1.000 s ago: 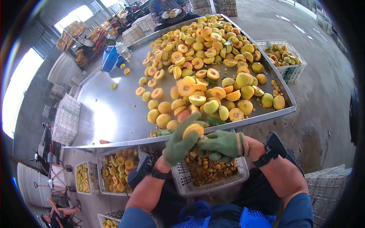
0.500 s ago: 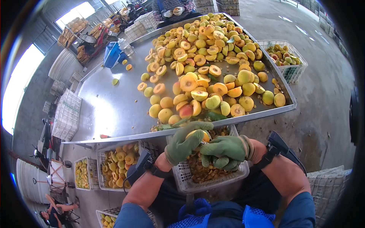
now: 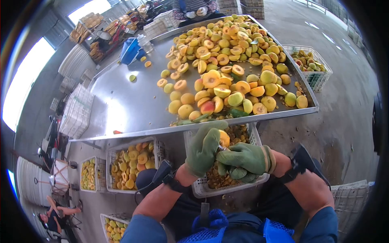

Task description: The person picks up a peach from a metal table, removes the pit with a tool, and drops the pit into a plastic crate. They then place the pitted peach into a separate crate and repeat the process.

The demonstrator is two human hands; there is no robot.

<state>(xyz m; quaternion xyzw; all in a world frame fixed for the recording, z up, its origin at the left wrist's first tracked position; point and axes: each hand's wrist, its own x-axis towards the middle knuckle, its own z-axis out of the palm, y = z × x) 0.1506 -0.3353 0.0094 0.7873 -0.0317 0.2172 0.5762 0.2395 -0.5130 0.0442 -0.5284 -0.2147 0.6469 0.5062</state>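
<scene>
My left hand, in a green glove, grips a yellow peach half just below the near edge of the metal table. My right hand, also green-gloved, is closed around a small tool whose metal tip touches the peach half. Both hands hover over a white crate of pits. A heap of whole and halved peaches covers the right half of the table.
A white crate of peach halves sits under the table to the left, with two more crates nearby. A crate of peaches stands right of the table. Another person works at the far end. A blue bag lies there too.
Both hands have stayed together over the pit crate. My left hand has turned the peach half more upright while the right hand keeps the tool against it. The view has shifted slightly.
</scene>
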